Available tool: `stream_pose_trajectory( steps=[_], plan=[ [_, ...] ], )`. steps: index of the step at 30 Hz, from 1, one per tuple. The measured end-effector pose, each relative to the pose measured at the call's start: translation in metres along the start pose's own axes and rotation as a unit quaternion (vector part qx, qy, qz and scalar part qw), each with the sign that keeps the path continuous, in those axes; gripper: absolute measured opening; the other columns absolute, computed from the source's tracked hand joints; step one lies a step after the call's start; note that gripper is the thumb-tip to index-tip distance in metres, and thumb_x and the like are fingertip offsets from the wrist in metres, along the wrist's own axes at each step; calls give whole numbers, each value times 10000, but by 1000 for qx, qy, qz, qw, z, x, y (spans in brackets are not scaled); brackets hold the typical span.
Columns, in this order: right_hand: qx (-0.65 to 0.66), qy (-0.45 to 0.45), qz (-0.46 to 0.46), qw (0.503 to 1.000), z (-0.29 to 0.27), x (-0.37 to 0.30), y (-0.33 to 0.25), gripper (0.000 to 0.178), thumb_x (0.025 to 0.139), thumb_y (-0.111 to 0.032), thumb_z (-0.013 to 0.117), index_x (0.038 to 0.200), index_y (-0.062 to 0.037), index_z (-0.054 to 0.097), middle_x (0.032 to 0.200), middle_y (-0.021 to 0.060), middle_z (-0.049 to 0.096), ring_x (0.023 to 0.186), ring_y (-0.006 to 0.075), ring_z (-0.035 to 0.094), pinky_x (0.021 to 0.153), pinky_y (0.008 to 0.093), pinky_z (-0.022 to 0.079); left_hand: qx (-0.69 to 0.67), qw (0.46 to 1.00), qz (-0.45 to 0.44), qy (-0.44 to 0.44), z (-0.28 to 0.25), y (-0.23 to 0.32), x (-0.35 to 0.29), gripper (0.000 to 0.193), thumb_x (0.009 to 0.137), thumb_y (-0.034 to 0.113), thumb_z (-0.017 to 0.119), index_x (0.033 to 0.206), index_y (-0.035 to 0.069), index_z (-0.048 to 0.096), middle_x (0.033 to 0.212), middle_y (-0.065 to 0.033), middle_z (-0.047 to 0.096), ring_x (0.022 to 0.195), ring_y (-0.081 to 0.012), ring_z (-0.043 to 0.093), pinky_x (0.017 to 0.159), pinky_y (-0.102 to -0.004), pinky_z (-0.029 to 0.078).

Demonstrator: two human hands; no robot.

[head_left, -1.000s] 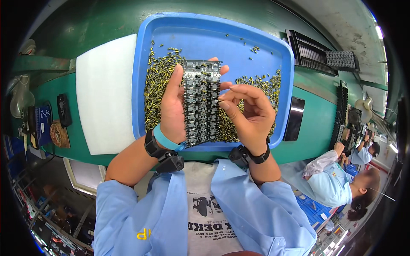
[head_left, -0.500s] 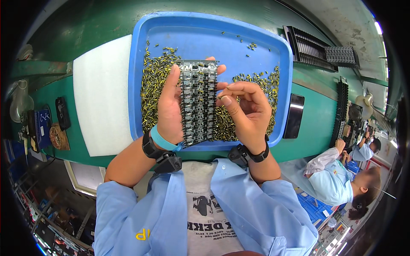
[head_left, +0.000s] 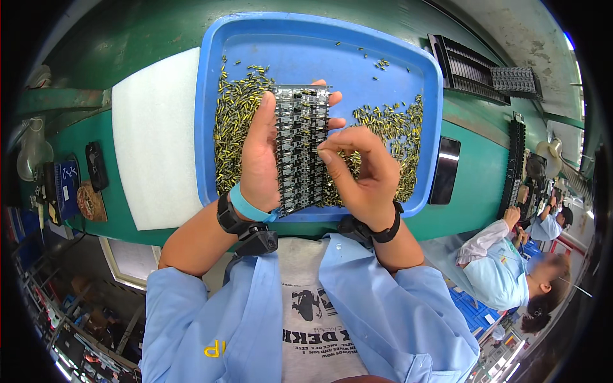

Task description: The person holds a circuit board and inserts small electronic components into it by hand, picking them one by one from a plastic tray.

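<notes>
My left hand [head_left: 259,169] is wrapped round a panel of circuit boards [head_left: 299,150], the thumb along its left edge and fingertips showing past its right edge. The panel is tilted upright and crowded with rows of small dark and metallic parts. At its right edge my right hand [head_left: 367,182] has thumb and forefinger pinched together, tips against the panel. Whatever lies between those tips is too small to make out. Beneath both hands is a blue tray [head_left: 294,54] with heaps of small cylindrical yellow-and-black components [head_left: 235,121], resembling capacitors.
A white foam sheet [head_left: 156,140] lies left of the tray on the green table. To the right is a black phone [head_left: 445,172]; beyond it, a black slotted rack [head_left: 469,70] holds a similar panel [head_left: 516,82]. A co-worker [head_left: 491,274] sits at the right.
My right hand's pinched fingertips have moved left and slightly down, onto the panel's right edge. The tray and panel appear a little further right and higher in view.
</notes>
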State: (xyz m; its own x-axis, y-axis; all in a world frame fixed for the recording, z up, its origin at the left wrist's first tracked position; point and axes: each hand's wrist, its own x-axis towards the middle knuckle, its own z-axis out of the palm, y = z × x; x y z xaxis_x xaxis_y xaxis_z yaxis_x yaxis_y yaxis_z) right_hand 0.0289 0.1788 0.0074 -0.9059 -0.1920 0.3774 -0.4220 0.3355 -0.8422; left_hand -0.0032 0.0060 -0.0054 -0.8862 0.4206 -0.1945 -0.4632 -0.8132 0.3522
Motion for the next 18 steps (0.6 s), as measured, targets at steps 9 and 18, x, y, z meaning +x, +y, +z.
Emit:
stream_pose_trajectory(
  steps=[9,18],
  plan=[
    [-74,12,-63,995,10,4,-7,270,844,113,819,1070,10,714,957,125,773,871,236,727,759,331,581,20,1000,19,2,2,0,-1,743,1149,597,333,1588,10,454,1496,-161,614,1258,-279,668,1074,-433,573],
    [-85,6,-72,994,9,3,-8,276,823,105,837,1052,2,723,963,119,777,862,254,726,752,336,580,44,999,19,7,1,-1,-1,801,1145,620,270,1632,-5,387,1566,-208,559,1298,-306,657,1130,-456,541]
  ],
)
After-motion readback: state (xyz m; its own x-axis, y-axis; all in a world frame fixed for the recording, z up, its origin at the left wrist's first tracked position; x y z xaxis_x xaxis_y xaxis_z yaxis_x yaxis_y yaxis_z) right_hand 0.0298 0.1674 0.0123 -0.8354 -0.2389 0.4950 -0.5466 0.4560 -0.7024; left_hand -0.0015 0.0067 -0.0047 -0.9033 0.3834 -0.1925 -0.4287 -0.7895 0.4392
